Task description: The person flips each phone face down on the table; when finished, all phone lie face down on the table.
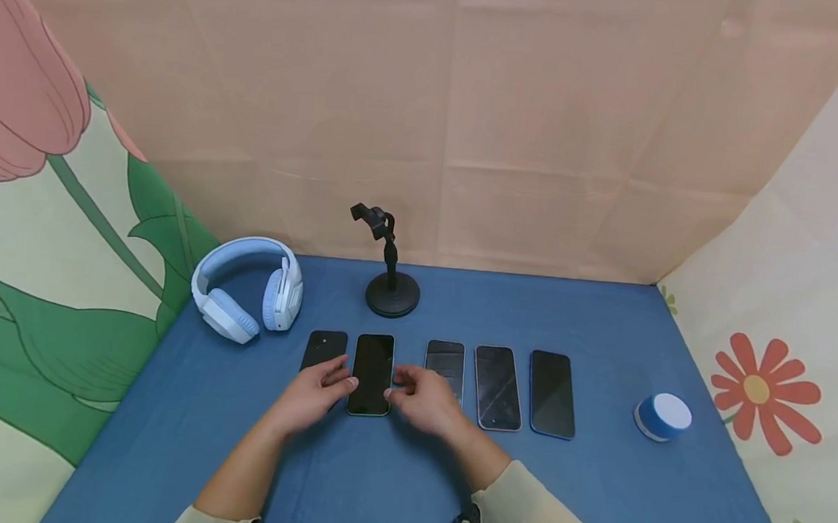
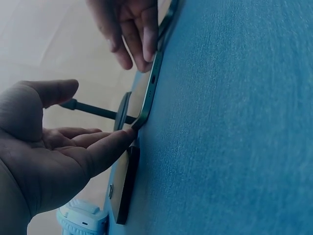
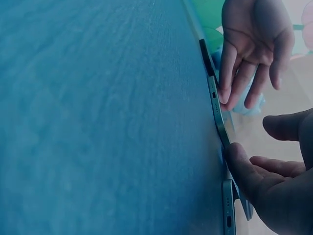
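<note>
A dark-screened smartphone (image 1: 372, 371) lies flat on the blue cloth between my two hands. On its left side is my left hand (image 1: 312, 396), fingers extended, with a fingertip touching the phone's edge (image 2: 148, 95) in the left wrist view. My right hand (image 1: 426, 399) is at the opposite side, its index fingertip against the edge (image 3: 217, 107) in the right wrist view. Both thumbs stand away from the phone in the wrist views. Left of it lies another black phone (image 1: 326, 345), partly behind my left fingers. My right hand partly covers a third phone (image 1: 447, 358).
Further right lie a phone with a marked screen (image 1: 499, 388) and a dark phone (image 1: 553, 394). Behind the row stand light-blue headphones (image 1: 246, 283) and a black round-based stand (image 1: 392, 293). A blue-and-white round object (image 1: 663, 416) sits near the cloth's right edge.
</note>
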`<action>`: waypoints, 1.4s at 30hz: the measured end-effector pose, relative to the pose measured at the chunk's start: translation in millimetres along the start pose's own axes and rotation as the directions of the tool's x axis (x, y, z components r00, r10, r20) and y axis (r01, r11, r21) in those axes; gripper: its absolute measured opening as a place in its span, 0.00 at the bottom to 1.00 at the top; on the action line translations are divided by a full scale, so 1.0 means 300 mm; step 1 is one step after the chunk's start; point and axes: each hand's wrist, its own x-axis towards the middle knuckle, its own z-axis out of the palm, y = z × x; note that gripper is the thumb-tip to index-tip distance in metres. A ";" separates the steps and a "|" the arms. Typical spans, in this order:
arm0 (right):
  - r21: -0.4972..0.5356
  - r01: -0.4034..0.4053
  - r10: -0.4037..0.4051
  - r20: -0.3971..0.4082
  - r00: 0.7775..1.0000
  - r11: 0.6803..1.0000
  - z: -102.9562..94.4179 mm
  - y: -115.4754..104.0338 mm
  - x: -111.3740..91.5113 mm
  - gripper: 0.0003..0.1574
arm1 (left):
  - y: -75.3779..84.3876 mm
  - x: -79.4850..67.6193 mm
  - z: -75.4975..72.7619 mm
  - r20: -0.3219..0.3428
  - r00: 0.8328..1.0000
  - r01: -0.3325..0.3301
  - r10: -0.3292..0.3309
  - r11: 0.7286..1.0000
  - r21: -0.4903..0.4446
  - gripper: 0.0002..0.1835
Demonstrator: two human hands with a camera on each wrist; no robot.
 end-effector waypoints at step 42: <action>0.009 0.033 -0.033 -0.038 0.999 0.999 0.032 0.010 -0.006 0.23 | 0.006 -0.006 -0.043 0.050 0.999 0.017 0.006 0.893 -0.449 0.32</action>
